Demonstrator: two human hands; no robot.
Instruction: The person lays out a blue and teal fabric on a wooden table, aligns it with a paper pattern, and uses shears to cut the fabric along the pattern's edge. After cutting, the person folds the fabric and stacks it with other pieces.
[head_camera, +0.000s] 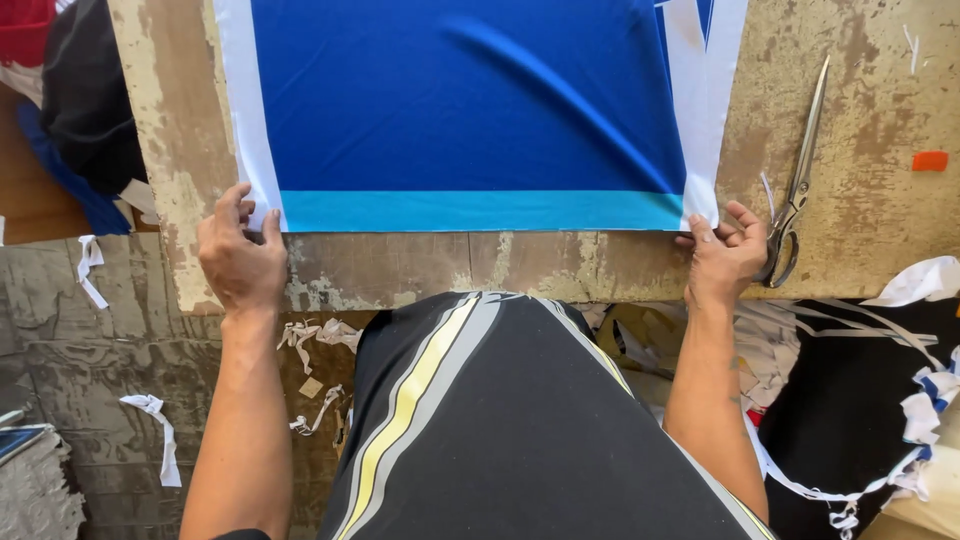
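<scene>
Head camera view: we are looking down at our two bare hands working at the near edge of a worn, paint-flaked wooden table (870, 200). A large blue cloth (470, 100) with white side borders and a lighter blue band along its near edge is lying flat on the table, stretching away to the far side and out of view.

Our left hand (238, 252) is pinching the near left corner of the cloth, fingers curled over the white border. Our right hand (725, 255) is gripping the near right corner in the same way, thumb and fingers closed on the white edge. Both hands are grasping the cloth, none free.

One long soft crease is running diagonally across the blue, so we are judging the cloth to be light, thin and limp, likely smooth and prone to sliding or rippling. The corners, where we are holding now, seem the best places to keep it taut.

Long metal scissors (800, 170) are lying just right of our right hand, and a small orange piece (930, 160) is sitting farther right. White cloth scraps (160, 435) are littering the floor near our dark striped shirt (520, 430).
</scene>
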